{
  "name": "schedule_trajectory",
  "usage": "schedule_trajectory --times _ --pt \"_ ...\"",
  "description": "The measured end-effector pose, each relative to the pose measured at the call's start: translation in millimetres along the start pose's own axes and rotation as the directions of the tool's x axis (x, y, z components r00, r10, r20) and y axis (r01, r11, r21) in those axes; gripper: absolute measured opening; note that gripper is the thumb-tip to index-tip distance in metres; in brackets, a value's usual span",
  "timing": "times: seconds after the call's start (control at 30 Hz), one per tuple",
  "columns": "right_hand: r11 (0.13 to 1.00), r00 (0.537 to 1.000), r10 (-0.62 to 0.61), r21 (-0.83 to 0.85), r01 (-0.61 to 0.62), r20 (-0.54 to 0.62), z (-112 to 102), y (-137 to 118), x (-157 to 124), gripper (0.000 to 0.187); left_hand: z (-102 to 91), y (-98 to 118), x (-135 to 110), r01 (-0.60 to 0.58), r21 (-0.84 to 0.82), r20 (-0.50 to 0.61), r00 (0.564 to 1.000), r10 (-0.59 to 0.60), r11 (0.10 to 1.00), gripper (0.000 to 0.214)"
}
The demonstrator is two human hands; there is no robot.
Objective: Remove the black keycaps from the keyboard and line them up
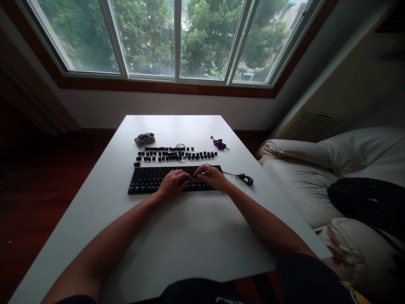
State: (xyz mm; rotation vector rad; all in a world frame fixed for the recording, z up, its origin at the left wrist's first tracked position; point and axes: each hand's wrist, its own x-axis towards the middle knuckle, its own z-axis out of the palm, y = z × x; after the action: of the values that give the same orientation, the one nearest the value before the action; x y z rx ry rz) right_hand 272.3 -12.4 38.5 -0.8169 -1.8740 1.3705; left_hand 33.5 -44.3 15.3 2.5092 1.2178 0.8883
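A black keyboard (148,179) lies on the white table (177,236), with both hands on its right half. My left hand (172,182) is curled over the keys, fingers bent and pressing on the board. My right hand (211,175) pinches a thin metal wire tool (205,172), its tip pointing left toward the keys between the hands. Behind the keyboard, several loose black keycaps (177,155) lie in two rows, with thin wire rings (181,147) among them.
A grey crumpled cloth (144,138) and a purple-handled tool (219,144) lie at the table's far end. The keyboard's black cable (245,178) coils at the right. A white sofa (316,169) with a dark garment stands right of the table. Windows ahead.
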Motion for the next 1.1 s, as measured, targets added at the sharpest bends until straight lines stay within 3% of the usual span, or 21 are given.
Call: schedule_trajectory --times 0.27,0.87,1.1 --pt "0.999 1.0 0.016 0.034 -0.016 0.01 2.3 -3.3 -1.4 0.031 1.0 -0.8 0.5 -0.034 0.066 0.036 0.999 0.032 0.997 0.025" --pt "0.998 0.999 0.033 0.062 -0.032 -0.028 -0.5 3.2 1.5 0.033 1.3 -3.2 0.2 0.038 -0.008 0.007 0.999 -0.038 0.999 0.018" --pt "0.997 0.998 0.042 0.056 -0.045 0.046 -6.0 0.9 0.9 0.033 2.4 -2.2 1.6 0.044 0.009 0.01 0.999 -0.044 0.999 0.014"
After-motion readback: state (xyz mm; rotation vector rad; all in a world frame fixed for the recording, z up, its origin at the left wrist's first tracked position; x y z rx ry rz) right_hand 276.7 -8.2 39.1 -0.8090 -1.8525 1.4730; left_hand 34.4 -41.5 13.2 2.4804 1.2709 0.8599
